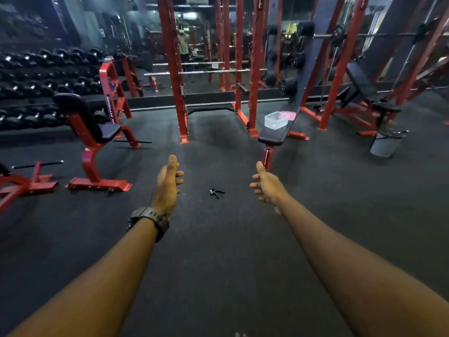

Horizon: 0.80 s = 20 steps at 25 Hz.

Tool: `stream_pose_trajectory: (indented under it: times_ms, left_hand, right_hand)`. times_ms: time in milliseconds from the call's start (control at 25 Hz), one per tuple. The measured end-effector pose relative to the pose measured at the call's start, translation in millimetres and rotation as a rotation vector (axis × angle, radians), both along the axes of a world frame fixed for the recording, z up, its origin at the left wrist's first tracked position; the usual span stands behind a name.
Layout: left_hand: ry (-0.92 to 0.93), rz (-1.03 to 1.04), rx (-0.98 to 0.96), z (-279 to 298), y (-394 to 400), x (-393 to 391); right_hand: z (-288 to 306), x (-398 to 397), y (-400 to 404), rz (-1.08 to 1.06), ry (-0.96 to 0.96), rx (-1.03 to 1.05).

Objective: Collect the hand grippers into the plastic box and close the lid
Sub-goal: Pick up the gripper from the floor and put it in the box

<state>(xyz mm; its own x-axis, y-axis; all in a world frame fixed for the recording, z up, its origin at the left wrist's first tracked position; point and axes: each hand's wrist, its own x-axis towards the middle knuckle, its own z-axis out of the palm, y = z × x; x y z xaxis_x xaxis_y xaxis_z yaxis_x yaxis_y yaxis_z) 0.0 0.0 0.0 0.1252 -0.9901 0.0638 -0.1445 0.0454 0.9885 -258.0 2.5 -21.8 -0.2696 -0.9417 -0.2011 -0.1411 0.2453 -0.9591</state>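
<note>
Hands stretched forward over dark gym floor, both holding nothing.

Left hand (168, 183), with a black watch (148, 221) on its wrist, and right hand (266, 184) reach out side by side, thumbs up, fingers loosely spread and relaxed. Hand grippers (216, 192) lie on the floor (218, 251) between the two hands, just beyond them; two, as far as can be told. One clear plastic box (275, 120) sits open on the far bench (279, 132) to the right, one pink lid (288, 115) beside it.

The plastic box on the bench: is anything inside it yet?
The plastic box looks empty through its clear walls, though it is small and distant. Its pink lid lies beside it on the bench.
</note>
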Motion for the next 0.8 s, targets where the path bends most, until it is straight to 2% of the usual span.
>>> stream_pose_trajectory:
  times_ms: [200, 360, 800]
  left_hand:
    - [0.027, 0.02, 0.07, -7, -154, -33]
    - [0.052, 0.027, 0.088, -20, -268, -43]
    - [0.055, -0.029, 0.254, -82, -612, -30]
  right_hand:
    - [-21, -17, -158, 0.05, 0.033, 0.137]
    - [-26, -23, -274, 0.062, 0.048, 0.167]
    - [-91, -17, -595, 0.009, 0.086, 0.318]
